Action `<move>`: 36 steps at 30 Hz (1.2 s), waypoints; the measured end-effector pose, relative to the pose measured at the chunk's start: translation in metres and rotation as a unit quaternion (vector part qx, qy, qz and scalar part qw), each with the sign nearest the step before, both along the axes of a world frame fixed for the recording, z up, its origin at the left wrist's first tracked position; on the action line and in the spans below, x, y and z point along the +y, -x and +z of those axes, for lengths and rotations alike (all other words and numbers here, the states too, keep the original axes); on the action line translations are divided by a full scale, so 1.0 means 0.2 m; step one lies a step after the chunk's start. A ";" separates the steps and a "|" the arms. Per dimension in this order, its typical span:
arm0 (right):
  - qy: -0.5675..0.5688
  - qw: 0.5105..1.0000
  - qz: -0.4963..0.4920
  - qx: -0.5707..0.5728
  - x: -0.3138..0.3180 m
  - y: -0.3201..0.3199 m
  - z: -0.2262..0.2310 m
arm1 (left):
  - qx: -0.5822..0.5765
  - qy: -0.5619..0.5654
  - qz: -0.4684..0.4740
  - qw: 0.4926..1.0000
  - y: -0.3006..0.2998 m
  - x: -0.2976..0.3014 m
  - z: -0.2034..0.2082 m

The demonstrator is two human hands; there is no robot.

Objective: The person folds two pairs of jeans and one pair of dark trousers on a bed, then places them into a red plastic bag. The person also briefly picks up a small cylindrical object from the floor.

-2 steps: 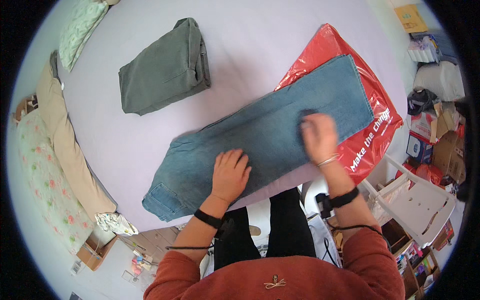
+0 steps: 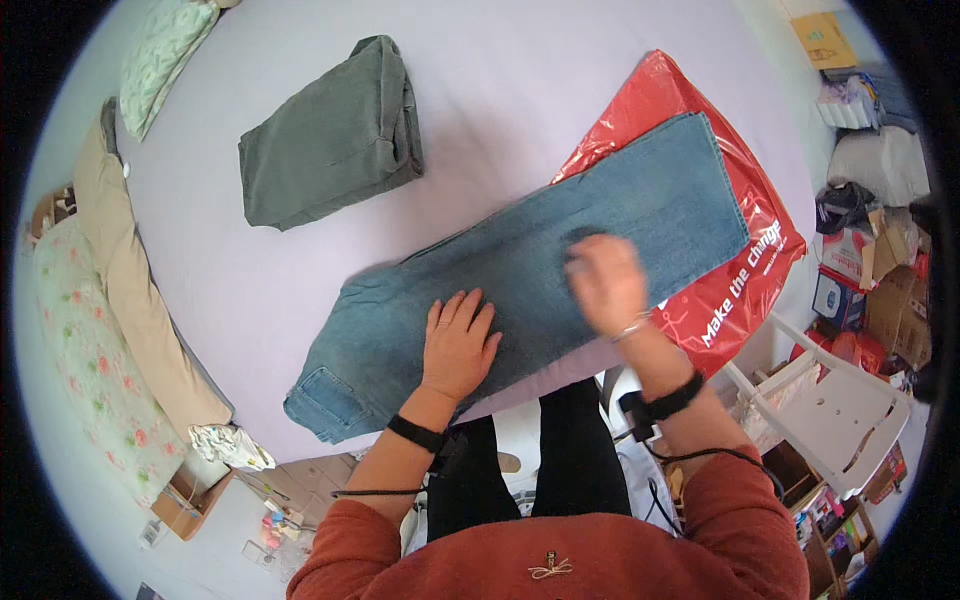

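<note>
A pair of blue jeans point(image 2: 520, 260), folded lengthwise, lies slantwise on the pale lilac bed sheet point(image 2: 500, 70), its back pocket at the lower left. My left hand point(image 2: 459, 343) rests flat on the denim near the middle, fingers stretched out. Above the leg part, my right hand point(image 2: 608, 285) is curled and blurred by motion. A small dark object shows at its fingertips, too smeared to name. Under the leg end lies a red plastic bag point(image 2: 765, 205) with white print. Dark grey-green folded trousers point(image 2: 325, 140) lie farther off, at the upper left.
A white chair point(image 2: 830, 400) stands at the right, near boxes and bags point(image 2: 850, 290) along the wall. Beige cloth point(image 2: 130, 270) lines the bed's left side beside a floral cover point(image 2: 90, 370). A green patterned pillow point(image 2: 165, 60) is at the far left.
My right hand has moved left along the jeans, with the dark object at its fingertips. My left hand stays in place on the denim.
</note>
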State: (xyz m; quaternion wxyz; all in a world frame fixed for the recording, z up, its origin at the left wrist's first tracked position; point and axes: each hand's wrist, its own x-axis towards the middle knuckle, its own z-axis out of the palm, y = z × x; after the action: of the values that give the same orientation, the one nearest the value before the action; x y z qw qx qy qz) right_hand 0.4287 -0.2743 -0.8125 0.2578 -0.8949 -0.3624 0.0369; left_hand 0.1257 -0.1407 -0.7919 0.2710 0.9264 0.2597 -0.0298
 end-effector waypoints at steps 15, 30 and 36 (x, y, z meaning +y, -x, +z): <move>0.069 0.947 0.313 -0.038 0.52 0.10 -0.18 | 0.040 0.033 -0.010 0.999 0.06 0.01 -0.13; 0.185 0.967 0.045 -0.167 0.44 -0.43 -0.34 | 0.141 -0.038 0.027 0.989 -0.04 0.24 -0.20; 0.033 0.963 0.252 -0.086 0.52 -0.27 -0.13 | 0.036 -0.027 0.050 0.998 -0.06 0.23 -0.13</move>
State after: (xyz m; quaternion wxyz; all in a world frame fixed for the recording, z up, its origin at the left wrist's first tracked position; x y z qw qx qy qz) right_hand 0.4829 -0.1708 -0.8386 0.1785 -0.7822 -0.5958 0.0350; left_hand 0.1376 -0.0938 -0.8182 0.2378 0.9175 0.3160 -0.0429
